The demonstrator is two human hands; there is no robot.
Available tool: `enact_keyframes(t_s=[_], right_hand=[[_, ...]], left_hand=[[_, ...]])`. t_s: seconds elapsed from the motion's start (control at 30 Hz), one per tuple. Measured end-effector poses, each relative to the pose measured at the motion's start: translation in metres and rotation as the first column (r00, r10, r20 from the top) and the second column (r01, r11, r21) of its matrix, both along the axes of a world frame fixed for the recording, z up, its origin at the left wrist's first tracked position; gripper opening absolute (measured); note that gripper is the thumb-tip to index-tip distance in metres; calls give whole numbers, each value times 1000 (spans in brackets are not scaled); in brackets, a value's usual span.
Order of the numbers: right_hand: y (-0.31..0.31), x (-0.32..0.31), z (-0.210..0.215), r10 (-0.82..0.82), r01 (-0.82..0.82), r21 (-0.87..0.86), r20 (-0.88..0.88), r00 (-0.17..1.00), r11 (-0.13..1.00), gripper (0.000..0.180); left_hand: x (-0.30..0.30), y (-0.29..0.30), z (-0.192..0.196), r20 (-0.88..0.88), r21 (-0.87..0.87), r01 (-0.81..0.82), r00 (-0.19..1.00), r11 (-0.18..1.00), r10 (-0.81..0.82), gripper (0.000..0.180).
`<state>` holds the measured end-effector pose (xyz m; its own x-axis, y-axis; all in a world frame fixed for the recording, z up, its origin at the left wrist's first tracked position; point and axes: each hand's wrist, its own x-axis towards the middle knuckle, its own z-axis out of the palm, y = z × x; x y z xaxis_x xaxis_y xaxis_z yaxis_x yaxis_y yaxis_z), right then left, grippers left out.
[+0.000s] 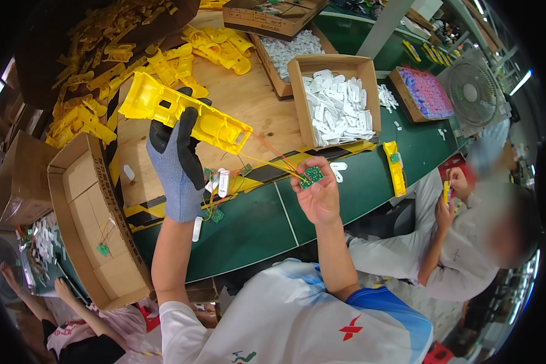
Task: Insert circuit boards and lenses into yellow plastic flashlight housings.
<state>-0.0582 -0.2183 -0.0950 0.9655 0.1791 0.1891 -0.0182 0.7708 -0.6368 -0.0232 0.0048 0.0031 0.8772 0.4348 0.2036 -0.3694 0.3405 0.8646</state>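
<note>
**Yellow housing (219, 128) in one hand, circuit board (311, 176) in the other**

The housing is above the table, clamped between the thumb and fingers of the gloved left hand (177, 161). Orange and yellow wires (284, 166) run from its near end to the small green circuit board, which the bare right hand (319, 197) pinches in its fingers. The two hands are apart.

Between the hands and nearer the body, loose green boards (218, 215) and a white piece (223, 182) lie among wires. Left of the left hand is a cardboard tray (82, 200) with another wired board (103, 249) inside. Beyond that hand, yellow housings (218, 48) are heaped on a wooden board (267, 115). Beyond the right hand, a cardboard box (330, 63) holds many white parts (335, 109). Right of that hand, a yellow shell (395, 173) lies on the green table (255, 218), near a seated co-worker (461, 242).
</note>
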Motion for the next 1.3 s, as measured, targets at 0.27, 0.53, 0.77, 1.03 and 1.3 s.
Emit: enact_keyframes(t_s=[0.27,0.53,0.77,1.03,1.3], right_hand=[[-4,27,30,-13,-13,-508,-46,999,861,36],[23,84,74,-87,163,-869,138,987,467,62],[39,104,110,163,-45,-874,40,986,483,46],[39,120,110,385,346,-715,646,659,607,12],[28,128,114,466,194,-707,621,630,680,14]], left_hand=[[3,-15,-31,-67,107,49,997,993,-42,60],[5,-34,-29,-77,521,332,936,787,-344,78],[18,-16,-28,-78,155,266,963,951,-256,56],[12,5,-26,-188,-203,376,891,904,-413,46],[6,6,-7,-217,-332,496,787,802,-577,63]])
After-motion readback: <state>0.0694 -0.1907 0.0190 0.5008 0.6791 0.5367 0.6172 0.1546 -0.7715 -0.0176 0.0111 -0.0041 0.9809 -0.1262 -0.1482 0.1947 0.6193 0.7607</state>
